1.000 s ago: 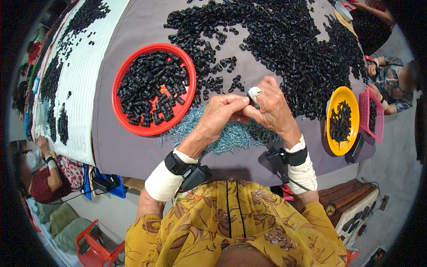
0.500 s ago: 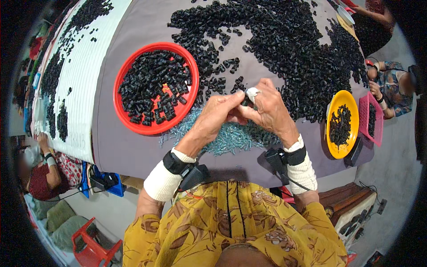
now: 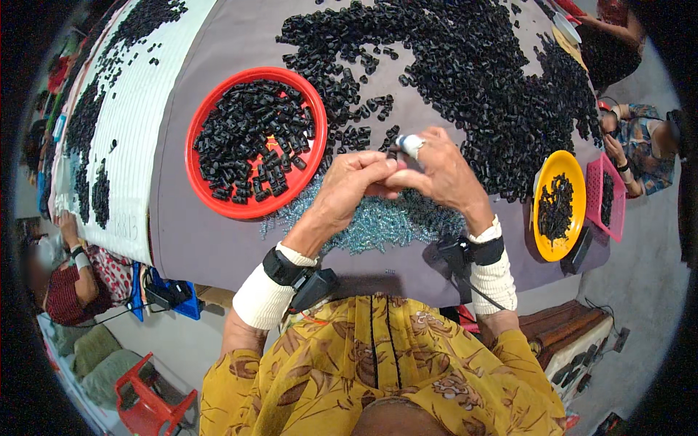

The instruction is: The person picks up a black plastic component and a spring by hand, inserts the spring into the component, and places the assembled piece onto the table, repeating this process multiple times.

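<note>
Head view: two hands [image 3: 396, 182]; one red tray [image 3: 218, 200]

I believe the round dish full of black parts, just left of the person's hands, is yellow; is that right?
Not quite: in the head view the dish full of black parts, just left of the hands, left and right, is red, not yellow.

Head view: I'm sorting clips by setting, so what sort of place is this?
Probably a small hand-assembly workshop: a big table heaped with small black parts, sorting dishes such as the red tray, and another person seated working at the table's edge.
</note>
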Demonstrator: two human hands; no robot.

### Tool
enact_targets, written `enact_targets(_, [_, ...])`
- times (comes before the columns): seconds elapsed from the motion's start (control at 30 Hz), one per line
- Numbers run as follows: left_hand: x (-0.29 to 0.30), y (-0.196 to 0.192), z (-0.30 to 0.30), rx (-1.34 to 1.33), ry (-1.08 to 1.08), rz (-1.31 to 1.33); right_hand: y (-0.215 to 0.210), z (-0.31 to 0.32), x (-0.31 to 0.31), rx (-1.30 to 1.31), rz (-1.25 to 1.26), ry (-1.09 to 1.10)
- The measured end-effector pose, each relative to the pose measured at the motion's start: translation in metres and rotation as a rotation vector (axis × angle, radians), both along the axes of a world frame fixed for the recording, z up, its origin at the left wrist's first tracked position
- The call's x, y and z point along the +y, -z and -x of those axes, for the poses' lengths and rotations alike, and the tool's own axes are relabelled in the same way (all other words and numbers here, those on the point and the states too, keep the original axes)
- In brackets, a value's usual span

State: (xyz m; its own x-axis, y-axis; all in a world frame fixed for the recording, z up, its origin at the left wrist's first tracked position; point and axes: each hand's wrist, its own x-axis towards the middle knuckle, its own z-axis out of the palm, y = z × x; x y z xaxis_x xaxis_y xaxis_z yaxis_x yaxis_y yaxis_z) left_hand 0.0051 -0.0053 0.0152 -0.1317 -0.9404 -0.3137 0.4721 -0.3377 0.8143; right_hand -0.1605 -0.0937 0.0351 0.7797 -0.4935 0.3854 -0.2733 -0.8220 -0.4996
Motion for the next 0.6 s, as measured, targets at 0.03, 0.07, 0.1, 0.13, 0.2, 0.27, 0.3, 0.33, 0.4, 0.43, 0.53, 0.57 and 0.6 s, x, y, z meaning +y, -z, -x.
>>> enact_targets(0.03, [0.0,-0.002,-0.002,0.01,-0.051,-0.03,0.0,0.001,-0.006,-0.025,-0.015,0.014])
enact_targets(0.07, [0.0,-0.003,-0.006,0.013,-0.131,-0.001,-0.004,-0.002,-0.014,0.085,-0.011,0.047])
enact_targets(0.1, [0.0,-0.008,-0.01,-0.014,-0.201,-0.008,0.006,-0.003,-0.022,-0.026,0.087,0.072])
enact_targets(0.13, [0.0,-0.007,-0.017,-0.029,-0.257,-0.002,0.012,-0.007,-0.031,0.027,0.062,0.109])
enact_targets(0.2, [0.001,-0.004,-0.035,-0.021,-0.378,0.004,0.026,-0.014,-0.052,0.077,0.038,0.144])
enact_targets(0.27, [0.002,-0.004,-0.049,-0.043,-0.477,-0.013,0.04,-0.019,-0.069,0.189,0.127,0.125])
enact_targets(0.3, [0.003,-0.003,-0.057,-0.047,-0.513,-0.027,0.045,-0.022,-0.073,0.187,0.129,0.123])
enact_targets(0.33, [0.005,-0.001,-0.064,-0.047,-0.526,-0.033,0.05,-0.024,-0.077,0.248,0.176,0.153])
enact_targets(0.4, [0.012,0.001,-0.072,-0.054,-0.55,-0.035,0.047,-0.033,-0.075,0.4,0.214,0.17])
enact_targets(0.43, [0.013,0.003,-0.074,-0.059,-0.564,-0.037,0.045,-0.034,-0.072,0.401,0.215,0.165])
enact_targets(0.53, [0.015,0.006,-0.075,-0.047,-0.557,-0.033,0.047,-0.032,-0.058,0.289,0.204,0.184])
enact_targets(0.57, [0.015,0.006,-0.074,-0.04,-0.54,-0.026,0.051,-0.029,-0.053,0.292,0.204,0.178])
enact_targets(0.6, [0.015,0.003,-0.072,-0.03,-0.524,-0.037,0.054,-0.026,-0.048,0.253,0.173,0.133])
